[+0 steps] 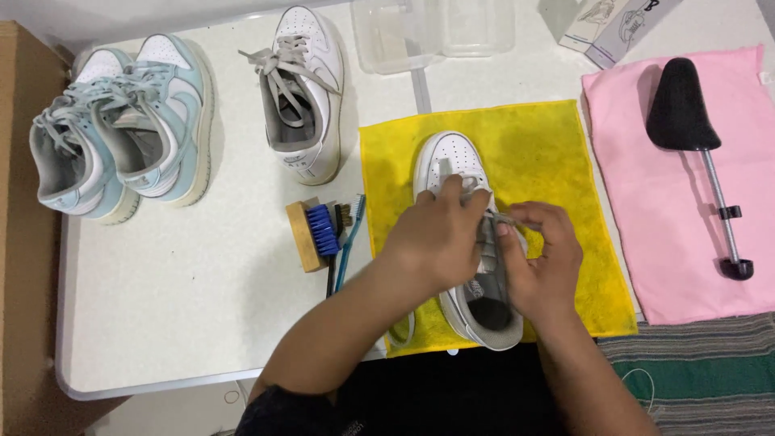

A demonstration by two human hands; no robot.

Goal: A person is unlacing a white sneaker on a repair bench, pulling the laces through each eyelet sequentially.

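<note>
Both hands meet over the laces of a white sneaker [462,165]. The left hand [436,238] has its fingers curled down over the lace area, pinching a grey lace [489,230]. The right hand [542,258] pinches the same lace between thumb and forefinger, just beside the left hand's fingertips. The sneaker lies on a yellow cloth [557,161], toe toward 12 o'clock and heel toward 6 o'clock, near the front edge of the white table [202,307].

At 9 o'clock from the hands, just off the cloth, lie a wooden brush [313,234] with blue bristles and a thin blue toothbrush [349,238]. At 11 o'clock stands another white sneaker [307,89] with loose laces, and farther out at 10 o'clock a pair of pale blue and white sneakers [121,125]. At 3 o'clock a pink cloth [694,242] carries a black shoe tree [682,105]. At 12 o'clock sits a clear plastic box [428,28].
</note>
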